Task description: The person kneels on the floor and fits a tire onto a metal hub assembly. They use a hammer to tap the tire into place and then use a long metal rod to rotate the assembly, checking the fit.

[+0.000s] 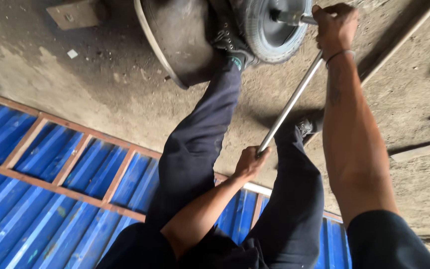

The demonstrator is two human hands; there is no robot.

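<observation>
Person's own body and clothing, seen from the head camera.

Both legs are in dark navy trousers (195,144), the cloth creased at the knees. Short dark sleeves end above the elbows; both forearms are bare. The right hand (335,27) has a thin dark band (339,55) round the wrist, and a dark tattoo mark (333,87) runs along the forearm below it. The left hand (249,162) is bare. Both feet wear dark laced shoes (235,47) with pale lacing, one showing a green patch at the tongue.
</observation>
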